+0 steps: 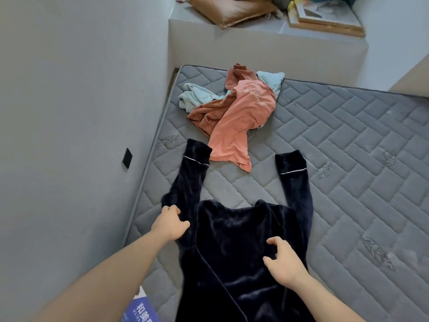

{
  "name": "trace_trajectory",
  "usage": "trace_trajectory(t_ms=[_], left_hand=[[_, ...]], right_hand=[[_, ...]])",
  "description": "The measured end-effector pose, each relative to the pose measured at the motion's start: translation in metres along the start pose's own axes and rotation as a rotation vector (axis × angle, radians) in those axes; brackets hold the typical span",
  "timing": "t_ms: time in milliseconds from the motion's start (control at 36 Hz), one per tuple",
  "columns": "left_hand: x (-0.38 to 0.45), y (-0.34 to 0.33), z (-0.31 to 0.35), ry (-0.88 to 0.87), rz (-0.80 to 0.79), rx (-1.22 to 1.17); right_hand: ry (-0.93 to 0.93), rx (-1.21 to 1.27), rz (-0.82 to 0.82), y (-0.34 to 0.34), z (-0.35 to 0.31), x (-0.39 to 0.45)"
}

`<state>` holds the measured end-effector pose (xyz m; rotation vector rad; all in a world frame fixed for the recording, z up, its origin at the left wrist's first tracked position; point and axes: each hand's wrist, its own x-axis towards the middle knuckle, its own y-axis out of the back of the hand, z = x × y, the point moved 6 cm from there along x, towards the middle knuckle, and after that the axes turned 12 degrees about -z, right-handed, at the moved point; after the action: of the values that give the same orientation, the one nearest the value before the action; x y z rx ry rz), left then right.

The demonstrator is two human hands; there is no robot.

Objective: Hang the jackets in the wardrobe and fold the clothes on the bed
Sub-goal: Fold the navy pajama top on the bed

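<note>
A dark navy velvet top (234,247) lies spread on the grey quilted mattress (348,182), both sleeves stretched away from me. My left hand (170,225) grips the fabric at the base of the left sleeve. My right hand (282,260) rests on the body of the top with curled fingers pinching the cloth. Farther up the bed sits a loose pile: a salmon shirt (241,122), a brown garment (209,115) and a light blue one (192,96) beneath them.
A grey wall (81,112) runs close along the mattress's left side, with a black switch plate (127,158). A raised ledge (188,40) at the head holds a brown cushion (236,10) and picture frames (325,17). A blue printed item (141,309) lies at the lower left.
</note>
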<state>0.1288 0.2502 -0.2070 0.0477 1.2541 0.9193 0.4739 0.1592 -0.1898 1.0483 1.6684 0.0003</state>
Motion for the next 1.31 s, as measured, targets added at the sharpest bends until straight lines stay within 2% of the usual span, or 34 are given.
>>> trace_trajectory(t_ms=[250, 444, 528, 611, 667, 750, 833, 917, 972, 1111, 1306], left_hand=[[0.102, -0.033, 0.002, 0.013, 0.230, -0.103], [0.136, -0.057, -0.001, 0.064, 0.273, -0.060], [0.136, -0.054, 0.000, 0.052, 0.289, -0.166], [0.124, -0.040, 0.004, -0.016, 0.388, -0.482], [0.111, -0.031, 0.010, -0.123, 0.434, -0.658], [0.082, -0.024, 0.023, -0.326, 0.447, -0.712], [0.044, -0.023, 0.039, -0.541, 0.468, -0.592], [0.010, -0.034, 0.056, -0.787, 0.480, -0.281], [-0.002, -0.046, 0.062, -0.844, 0.441, -0.094], [-0.022, -0.074, 0.067, -0.921, 0.332, 0.222], [-0.047, -0.122, 0.070, -1.068, 0.157, 0.647]], right_hand=[[-0.049, -0.038, -0.002, -0.033, 0.033, 0.112], [-0.078, -0.029, -0.136, -0.074, 0.062, 0.142], [-0.066, -0.025, -0.151, -0.080, 0.068, 0.143], [-0.042, 0.061, -0.176, -0.074, 0.068, 0.141], [-0.031, 0.160, -0.190, -0.064, 0.065, 0.137], [-0.036, 0.370, -0.174, -0.046, 0.056, 0.130], [-0.019, 0.674, -0.150, -0.027, 0.040, 0.121], [0.029, 0.908, -0.172, -0.007, 0.024, 0.111], [0.057, 1.003, -0.204, 0.003, 0.015, 0.106], [0.054, 1.023, -0.272, 0.004, -0.004, 0.098], [-0.052, 0.835, -0.278, -0.020, -0.022, 0.111]])
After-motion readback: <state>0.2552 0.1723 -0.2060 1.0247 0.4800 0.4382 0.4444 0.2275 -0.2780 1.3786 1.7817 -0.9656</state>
